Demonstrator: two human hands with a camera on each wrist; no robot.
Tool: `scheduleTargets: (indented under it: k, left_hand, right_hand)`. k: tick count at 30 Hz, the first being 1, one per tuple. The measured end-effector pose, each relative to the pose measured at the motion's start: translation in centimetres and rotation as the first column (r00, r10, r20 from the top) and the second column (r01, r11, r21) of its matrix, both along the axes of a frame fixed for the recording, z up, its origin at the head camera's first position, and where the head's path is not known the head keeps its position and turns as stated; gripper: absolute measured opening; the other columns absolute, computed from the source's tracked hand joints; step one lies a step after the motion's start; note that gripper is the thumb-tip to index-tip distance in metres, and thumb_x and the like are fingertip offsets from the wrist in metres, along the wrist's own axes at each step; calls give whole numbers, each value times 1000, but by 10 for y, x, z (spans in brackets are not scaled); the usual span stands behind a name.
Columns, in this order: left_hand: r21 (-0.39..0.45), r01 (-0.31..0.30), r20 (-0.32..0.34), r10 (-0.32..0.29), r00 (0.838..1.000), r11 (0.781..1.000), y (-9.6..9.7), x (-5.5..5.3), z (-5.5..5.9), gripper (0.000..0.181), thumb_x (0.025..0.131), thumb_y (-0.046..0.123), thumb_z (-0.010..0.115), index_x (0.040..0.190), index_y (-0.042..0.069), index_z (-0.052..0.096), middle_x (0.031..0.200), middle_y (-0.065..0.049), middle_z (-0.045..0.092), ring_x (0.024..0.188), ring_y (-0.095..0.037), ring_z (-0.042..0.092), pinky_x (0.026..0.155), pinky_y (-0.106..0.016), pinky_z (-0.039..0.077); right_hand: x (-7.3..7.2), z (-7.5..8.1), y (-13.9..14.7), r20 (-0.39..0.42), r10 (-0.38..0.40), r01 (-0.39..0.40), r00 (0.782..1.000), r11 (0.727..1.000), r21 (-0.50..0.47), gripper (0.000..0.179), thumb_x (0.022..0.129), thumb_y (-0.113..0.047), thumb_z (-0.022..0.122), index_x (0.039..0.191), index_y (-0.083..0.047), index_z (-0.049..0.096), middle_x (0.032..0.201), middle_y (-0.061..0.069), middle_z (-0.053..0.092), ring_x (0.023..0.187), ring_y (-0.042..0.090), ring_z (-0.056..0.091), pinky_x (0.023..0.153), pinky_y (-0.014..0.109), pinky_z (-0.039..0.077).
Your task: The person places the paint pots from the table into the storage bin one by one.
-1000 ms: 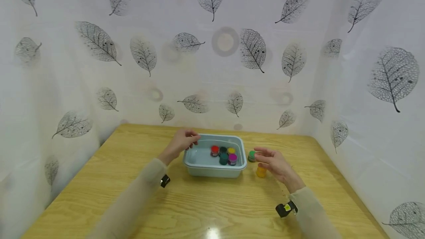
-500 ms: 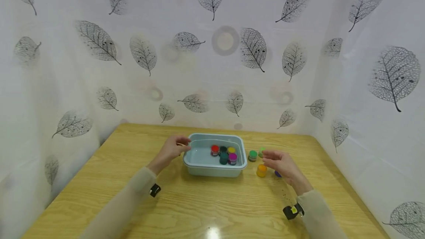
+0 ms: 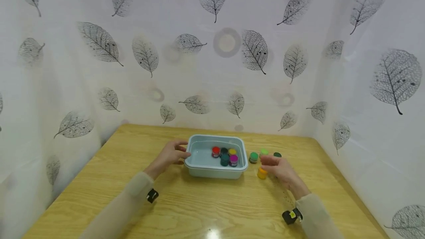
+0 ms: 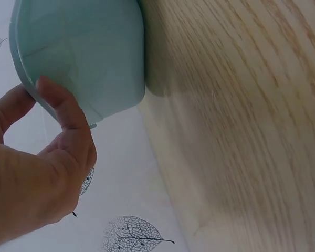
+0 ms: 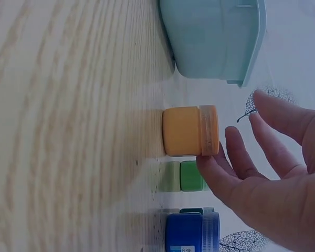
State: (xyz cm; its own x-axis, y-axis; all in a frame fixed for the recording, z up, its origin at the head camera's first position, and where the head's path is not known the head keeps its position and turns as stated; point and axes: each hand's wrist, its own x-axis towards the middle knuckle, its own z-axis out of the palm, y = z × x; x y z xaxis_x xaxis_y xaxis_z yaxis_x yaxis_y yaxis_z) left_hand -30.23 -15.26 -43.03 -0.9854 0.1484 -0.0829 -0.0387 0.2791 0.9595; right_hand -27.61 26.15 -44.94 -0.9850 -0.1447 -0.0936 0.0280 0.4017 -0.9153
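Note:
My left hand (image 3: pixel 168 156) is at the left side of a pale blue plastic bin (image 3: pixel 215 173). In the left wrist view its thumb and a finger pinch the bin's rim (image 4: pixel 18 62). Over on the right, my right hand (image 3: pixel 283 172) hovers by an orange paint jar (image 5: pixel 181 131) with its fingers spread loosely. One fingertip is at the jar's lid; the thumb stays apart from it. Inside the bin stand several small jars, among them a red jar (image 3: pixel 216 152), a yellow jar (image 3: pixel 232 152) and a purple jar (image 3: pixel 233 160).
Right of the bin stand a green jar (image 3: pixel 254 158), a light green jar (image 3: pixel 264 151) and a dark green jar (image 3: pixel 277 154). A blue jar (image 5: pixel 184 232) shows in the right wrist view. A leaf-print curtain (image 3: pixel 212 76) borders the wooden table (image 3: pixel 199 204).
My left hand has moved left and down from above the bin to its left rim. The right hand has shifted right and down, uncovering the light green and dark green jars.

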Motion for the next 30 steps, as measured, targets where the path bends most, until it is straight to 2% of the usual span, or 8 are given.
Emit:
scheduleTargets:
  k: [5,9,12,15,20,23,30]
  left_hand:
    - [42,27,33,-28,999,999,2,1,-3,59,88,2,70,142,3,47,104,-19,60,80,-27,66,66,-34,60]
    - [39,28,52,-30,998,999,1,0,-4,61,89,3,69,144,5,43,105,-19,58,76,-22,64,67,-35,61]
    - [32,21,57,-23,998,999,0,0,-5,61,89,3,69,144,5,42,106,-20,57,76,-21,64,65,-33,60]
    - [27,20,58,-21,998,999,0,-1,-6,60,89,3,69,144,4,42,106,-20,57,75,-21,63,63,-32,60]
    - [31,7,64,-9,998,999,3,-1,-5,62,89,3,69,143,4,41,106,-19,57,75,-21,63,61,-30,59]
    - [33,-1,71,-1,997,999,4,-2,-4,63,89,3,70,144,4,40,107,-19,57,75,-21,63,61,-29,59]
    - [19,-1,72,0,997,1000,2,-2,-3,64,89,4,70,145,4,39,109,-20,57,77,-21,64,62,-30,59]
  right_hand:
    - [1,-4,-1,4,5,-5,1000,999,-39,49,92,-9,67,137,4,52,139,26,52,122,32,56,97,28,52]
    - [2,-4,-3,7,35,-35,999,999,-21,50,90,-8,69,135,4,53,138,25,54,124,35,55,102,35,50]
    - [2,-4,-4,6,87,-88,996,996,20,51,87,-5,70,135,2,54,137,25,55,126,39,52,106,45,47]
    - [1,-6,-3,24,156,-157,988,986,56,56,84,0,70,137,0,53,138,26,53,128,43,49,105,49,47]
    - [1,-7,-4,28,232,-234,972,969,75,58,82,8,67,138,3,51,138,29,51,126,43,49,100,45,51]
    - [0,-7,-4,7,245,-244,969,964,105,56,81,9,67,135,4,53,134,28,55,122,40,52,98,43,52]
    - [-4,-9,-7,9,225,-223,974,960,171,49,80,8,71,128,-1,62,130,20,60,121,34,54,104,51,46]
